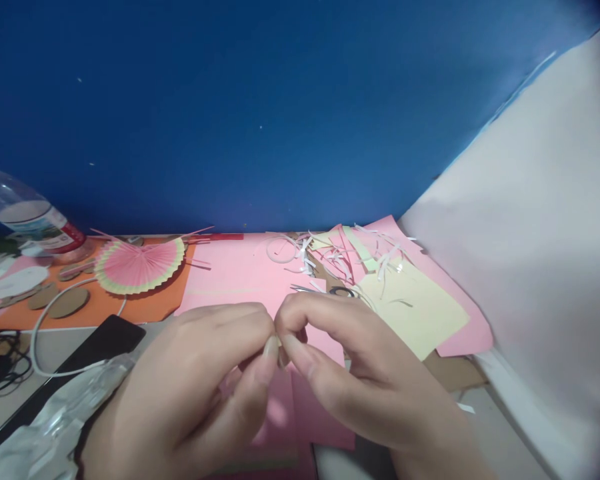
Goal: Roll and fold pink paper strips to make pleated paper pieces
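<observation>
My left hand (pixel 205 380) and my right hand (pixel 350 373) meet at the centre, thumbs and forefingers pinched together. Between the fingertips shows a tiny pale yellowish piece (pixel 280 343), perhaps a strip of paper; most of it is hidden by the fingers. Pink paper (pixel 330 417) lies beneath both hands on the table. Just beyond the right hand rest scissors (pixel 343 291), partly covered by that hand. A pleated pink paper fan (pixel 140 265) with a yellow edge sits past the left hand on an orange sheet (pixel 167 303).
At far left a plastic bottle (pixel 35 213) leans over cardboard discs (pixel 69 303). A black phone (pixel 97 343) and a white cable (pixel 36 353) lie left. Paper scraps (pixel 340 257) and a pale yellow sheet (pixel 415 307) are behind right. A blue wall (pixel 260 113) closes the back.
</observation>
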Motion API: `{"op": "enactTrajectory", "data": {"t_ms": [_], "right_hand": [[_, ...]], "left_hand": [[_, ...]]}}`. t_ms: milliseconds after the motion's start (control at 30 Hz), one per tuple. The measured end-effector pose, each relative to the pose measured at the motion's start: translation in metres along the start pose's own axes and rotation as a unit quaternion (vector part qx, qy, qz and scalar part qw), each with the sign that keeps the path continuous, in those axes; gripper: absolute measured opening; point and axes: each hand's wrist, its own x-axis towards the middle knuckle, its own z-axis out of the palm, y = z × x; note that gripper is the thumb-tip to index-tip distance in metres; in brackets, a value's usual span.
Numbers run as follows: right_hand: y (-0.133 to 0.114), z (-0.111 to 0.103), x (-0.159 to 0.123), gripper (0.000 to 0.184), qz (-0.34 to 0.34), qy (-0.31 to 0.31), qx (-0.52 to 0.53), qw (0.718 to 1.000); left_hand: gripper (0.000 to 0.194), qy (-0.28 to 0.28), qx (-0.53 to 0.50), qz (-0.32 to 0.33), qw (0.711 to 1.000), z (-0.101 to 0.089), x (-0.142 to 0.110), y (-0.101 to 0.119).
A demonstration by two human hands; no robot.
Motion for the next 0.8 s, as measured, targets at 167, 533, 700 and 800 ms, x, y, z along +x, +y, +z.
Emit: {"op": "enactTrajectory", "data": {"t_ms": [167,533,700,800], "right_hand": [[0.0000,0.0006,-0.0004,0.018,0.002,0.003,-0.004,1.000],[0.0027,0.0008,-0.0013,0.019,-0.026,0.004,-0.024,0.999],[0.0050,0.0025,-0.0046,0.017,-0.044,0.028,-0.108,0.993],[0.0057,0.0032,-0.0048,0.016,-0.047,0.037,-0.139,0.988]], "left_hand": [[0.019,-0.002,-0.002,0.016,1.000,-0.0003,-0.0001,-0.0024],[0.020,-0.007,-0.047,0.015,0.999,-0.0016,0.0011,-0.0025],[0.025,-0.049,-0.014,-0.049,0.997,-0.0036,0.0005,-0.0012],[0.027,-0.082,0.030,-0.077,0.993,-0.0055,0.0017,-0.0004]]}}
